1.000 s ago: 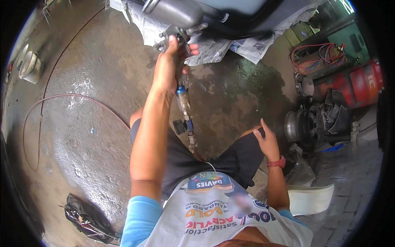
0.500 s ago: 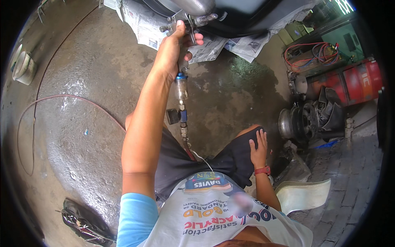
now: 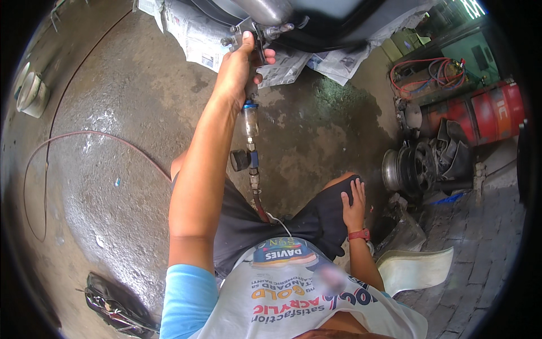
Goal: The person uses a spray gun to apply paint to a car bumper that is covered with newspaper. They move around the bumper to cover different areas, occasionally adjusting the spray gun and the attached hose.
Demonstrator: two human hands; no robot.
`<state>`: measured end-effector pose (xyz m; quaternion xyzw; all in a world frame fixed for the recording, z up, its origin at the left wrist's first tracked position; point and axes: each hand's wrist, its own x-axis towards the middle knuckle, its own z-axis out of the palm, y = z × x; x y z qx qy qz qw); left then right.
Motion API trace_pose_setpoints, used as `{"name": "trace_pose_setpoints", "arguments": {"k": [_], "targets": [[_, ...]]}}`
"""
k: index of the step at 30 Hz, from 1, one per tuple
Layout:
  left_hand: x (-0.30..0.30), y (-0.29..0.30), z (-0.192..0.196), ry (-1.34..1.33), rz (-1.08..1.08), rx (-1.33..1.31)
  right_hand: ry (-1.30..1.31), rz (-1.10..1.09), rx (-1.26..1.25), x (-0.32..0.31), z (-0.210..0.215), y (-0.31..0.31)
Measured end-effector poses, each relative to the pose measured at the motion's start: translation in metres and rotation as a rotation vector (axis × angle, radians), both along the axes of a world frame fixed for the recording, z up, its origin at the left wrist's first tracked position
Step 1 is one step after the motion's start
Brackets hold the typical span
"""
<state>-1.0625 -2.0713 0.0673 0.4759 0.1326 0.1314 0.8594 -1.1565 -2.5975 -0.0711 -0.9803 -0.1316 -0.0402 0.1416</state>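
Note:
In my left hand [image 3: 240,65] is a metal spray gun [image 3: 271,34], gripped by its handle with the thumb on top and the fingers curled round the trigger side. The gun's silver cup [image 3: 266,10] shows at the top edge. Below the handle hangs a clear air filter with a blue cap [image 3: 250,120], followed by a dark round gauge [image 3: 240,160] and a brass-coloured coupling. A reddish hose [image 3: 261,209] runs from it between my legs. My right hand [image 3: 354,203], with a red watch at the wrist, rests on my right knee, fingers stretched out.
A glossy dark panel [image 3: 339,25] fills the top, with newspaper sheets [image 3: 339,65] along its lower edge. To the right stand wheel rims [image 3: 398,169], a red drum [image 3: 497,113] and coiled hoses [image 3: 406,85]. A bucket [image 3: 34,96] and a trailing hose [image 3: 96,133] are at left.
The spray gun has tilted a little in my left hand, and the filter and gauge below it have shifted slightly right. My right hand stays on the knee.

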Motion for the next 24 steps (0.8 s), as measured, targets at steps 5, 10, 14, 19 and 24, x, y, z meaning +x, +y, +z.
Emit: {"name": "trace_pose_setpoints", "arguments": {"k": [5,10,14,19,24], "targets": [[0.0009,-0.0021,-0.0001,0.028,0.006,0.015,0.001,-0.004,0.021,-0.0001,0.0011,0.0016],[0.0002,-0.0052,0.0004,-0.063,-0.011,-0.056,-0.002,-0.005,0.017,-0.0002,0.0016,0.0004],[0.0020,-0.0044,-0.0016,-0.033,0.017,-0.038,-0.004,-0.006,0.011,0.0008,0.0011,0.0003],[0.0008,-0.0061,-0.0001,0.014,0.015,-0.024,-0.011,-0.004,0.011,0.0005,0.0005,0.0011],[0.0025,-0.0073,0.0015,-0.057,0.015,-0.054,-0.023,0.000,0.011,0.0010,-0.0001,0.0020]]}}
